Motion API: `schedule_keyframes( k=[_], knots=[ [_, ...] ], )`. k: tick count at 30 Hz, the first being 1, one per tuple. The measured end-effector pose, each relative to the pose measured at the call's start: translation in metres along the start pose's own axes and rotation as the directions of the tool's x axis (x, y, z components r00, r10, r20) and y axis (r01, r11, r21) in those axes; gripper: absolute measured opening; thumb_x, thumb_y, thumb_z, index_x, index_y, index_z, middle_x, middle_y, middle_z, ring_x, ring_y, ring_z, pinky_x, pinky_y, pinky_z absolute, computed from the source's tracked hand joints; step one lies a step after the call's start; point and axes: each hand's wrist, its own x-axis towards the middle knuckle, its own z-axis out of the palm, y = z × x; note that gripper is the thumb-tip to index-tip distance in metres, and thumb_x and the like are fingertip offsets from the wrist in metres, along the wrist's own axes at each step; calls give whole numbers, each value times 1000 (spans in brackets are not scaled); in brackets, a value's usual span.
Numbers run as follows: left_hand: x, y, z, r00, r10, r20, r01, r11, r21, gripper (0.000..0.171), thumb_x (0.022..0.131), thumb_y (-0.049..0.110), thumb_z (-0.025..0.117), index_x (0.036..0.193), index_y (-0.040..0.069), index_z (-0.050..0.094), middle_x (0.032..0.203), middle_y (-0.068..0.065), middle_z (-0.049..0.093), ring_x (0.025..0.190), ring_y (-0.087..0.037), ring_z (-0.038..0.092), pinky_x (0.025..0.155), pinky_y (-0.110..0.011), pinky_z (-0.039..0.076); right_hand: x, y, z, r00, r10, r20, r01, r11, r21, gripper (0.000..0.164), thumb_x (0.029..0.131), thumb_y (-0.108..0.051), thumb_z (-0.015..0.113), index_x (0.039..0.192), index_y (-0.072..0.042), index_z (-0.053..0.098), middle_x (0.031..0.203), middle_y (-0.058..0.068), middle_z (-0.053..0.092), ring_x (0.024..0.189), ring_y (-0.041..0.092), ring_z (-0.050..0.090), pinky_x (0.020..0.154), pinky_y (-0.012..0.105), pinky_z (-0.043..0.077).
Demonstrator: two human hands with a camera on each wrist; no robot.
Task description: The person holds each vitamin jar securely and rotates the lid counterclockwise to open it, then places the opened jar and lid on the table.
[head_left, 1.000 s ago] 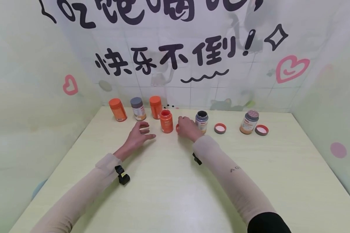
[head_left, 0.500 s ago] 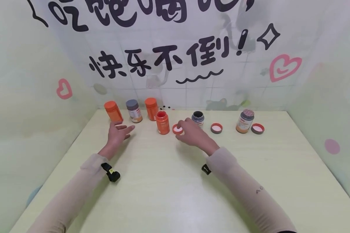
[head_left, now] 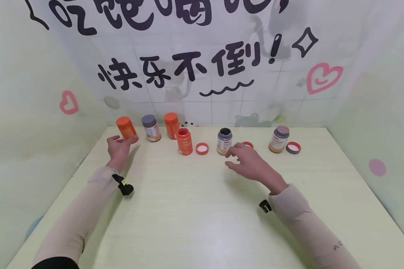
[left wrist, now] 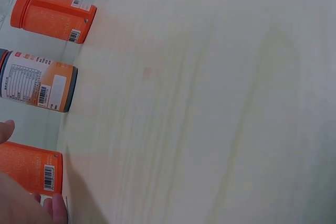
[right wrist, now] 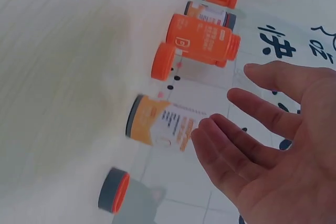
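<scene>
Head view: left hand gaped around the far-left orange plastic jar, which uneven pressure could topple; slack right hand held nothing.

Pale tabletop, white back wall, black lettering; pink hearts

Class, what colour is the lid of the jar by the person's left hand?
Orange; the lid shows best in the head view.

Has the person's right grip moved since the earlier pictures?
Yes: the right grip has moved rightward, away from the loose round orange lid, judged against the open grey-necked plastic jar.
</scene>
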Motion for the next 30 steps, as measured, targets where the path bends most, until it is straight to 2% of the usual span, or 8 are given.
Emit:
schedule_keyframes(
  k=[5,9,14,19,23,30],
  knots=[
    [9,6,3,1000,27,9,-26,999,-42,101,88,49,77,161,19,14,167,-6,26,149,-24,34,123,-36,36,-17,7,-5,1000,-11,-1,11,1000,10,25,97,-23,71,114,-6,72,114,14,68,109,33,67,90,46,58],
    [18,9,2,999,43,33,-42,998,-52,105,89,49,77,162,19,8,171,-6,18,155,-24,28,128,-38,31,-26,15,-1,999,-30,11,30,1000,0,23,97,-23,71,113,-6,72,114,13,69,107,31,68,89,45,58],
    [30,12,6,994,69,82,-67,997,-26,102,90,48,76,161,17,10,171,-6,22,156,-25,30,128,-40,31,-32,26,4,999,-32,-3,32,999,1,21,96,-22,72,111,-7,73,113,10,69,105,29,68,87,43,58],
    [35,15,5,989,116,87,-119,993,25,87,97,42,68,161,12,17,169,-8,29,154,-27,34,129,-43,30,-32,29,4,1000,-29,3,29,999,24,22,97,-23,71,112,-8,73,114,8,70,107,29,69,88,44,59],
    [35,16,3,986,136,100,-141,989,40,80,100,39,64,160,11,20,169,-9,30,154,-28,34,129,-44,29,-32,31,4,999,-30,11,30,999,32,22,97,-23,70,112,-7,72,114,9,70,108,30,68,89,45,58],
    [25,10,0,983,141,115,-145,989,29,78,99,39,65,160,14,23,168,-6,32,151,-26,36,128,-42,31,-31,34,8,999,-32,33,31,999,26,19,97,-22,70,111,-9,72,114,11,70,106,29,68,87,42,58]
  ],
)
